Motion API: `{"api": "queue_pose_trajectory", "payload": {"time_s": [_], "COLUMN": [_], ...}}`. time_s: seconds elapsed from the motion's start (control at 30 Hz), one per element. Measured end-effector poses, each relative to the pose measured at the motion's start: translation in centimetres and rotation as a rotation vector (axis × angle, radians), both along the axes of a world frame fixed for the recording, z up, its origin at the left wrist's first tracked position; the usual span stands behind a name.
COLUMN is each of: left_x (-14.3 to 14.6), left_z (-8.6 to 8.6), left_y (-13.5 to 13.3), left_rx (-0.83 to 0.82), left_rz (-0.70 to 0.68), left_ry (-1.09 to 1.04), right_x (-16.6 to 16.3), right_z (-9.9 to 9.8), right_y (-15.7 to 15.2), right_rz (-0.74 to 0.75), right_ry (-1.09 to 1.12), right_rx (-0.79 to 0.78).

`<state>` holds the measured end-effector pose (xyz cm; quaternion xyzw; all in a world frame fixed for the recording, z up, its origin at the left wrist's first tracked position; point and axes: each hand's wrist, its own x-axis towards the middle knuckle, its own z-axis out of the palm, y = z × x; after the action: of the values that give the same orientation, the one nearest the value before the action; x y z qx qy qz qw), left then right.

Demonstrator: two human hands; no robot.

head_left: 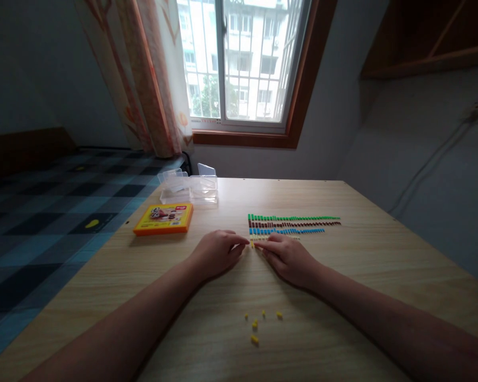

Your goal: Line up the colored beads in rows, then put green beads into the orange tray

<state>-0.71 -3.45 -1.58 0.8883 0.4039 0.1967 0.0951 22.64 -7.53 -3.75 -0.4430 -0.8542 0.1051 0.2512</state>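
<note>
The left hand (pixel 219 253) and right hand (pixel 286 257) rest low over a smooth, pale wood-grain surface (pixel 207 339), index fingers pointing toward each other. A tiny yellow block (pixel 252 244) sits between those fingertips, its long axis seemingly running away from the person; it is too small to tell whether both fingertips touch it. Whether either hand's thumb and fingers are pinched together cannot be told.

Just beyond the fingers lies a row of pale blocks (pixel 296 239), partly hidden by the right hand. Farther beyond run rows of blue blocks (pixel 302 231), brown blocks (pixel 302 224) and green blocks (pixel 302 218), each stretching rightward from near the fingertips, the far-end pieces blurring together. Nearer the person than the fingers lie loose yellow pieces (pixel 255 340), small and blurred. Left beyond the left fingers are a flat, glossy orange box (pixel 163 219) and clear plastic containers (pixel 189 190), whose overlapping transparent walls are hard to separate. Both forearms run out of view.
</note>
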Motion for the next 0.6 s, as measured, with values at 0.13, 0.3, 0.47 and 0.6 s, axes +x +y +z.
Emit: {"api": "queue_pose_trajectory", "payload": {"time_s": [0.13, 0.3, 0.47, 0.6], "left_x": [0.03, 0.00, 0.04, 0.04], "left_z": [0.15, 0.21, 0.07, 0.05], "left_y": [-0.01, 0.01, 0.00, 0.04], "left_rx": [-0.002, 0.006, 0.021, 0.020], "left_rz": [0.008, -0.010, -0.013, -0.008], "left_ry": [0.062, 0.115, 0.111, 0.118], "right_x": [-0.06, -0.05, -0.03, -0.07], "right_z": [0.14, 0.27, 0.15, 0.13], "right_y": [-0.14, -0.19, -0.09, -0.07], "right_rz": [0.000, -0.009, -0.009, -0.025], "right_ry": [0.017, 0.018, 0.020, 0.013], "right_rx": [0.001, -0.011, -0.008, -0.004]}}
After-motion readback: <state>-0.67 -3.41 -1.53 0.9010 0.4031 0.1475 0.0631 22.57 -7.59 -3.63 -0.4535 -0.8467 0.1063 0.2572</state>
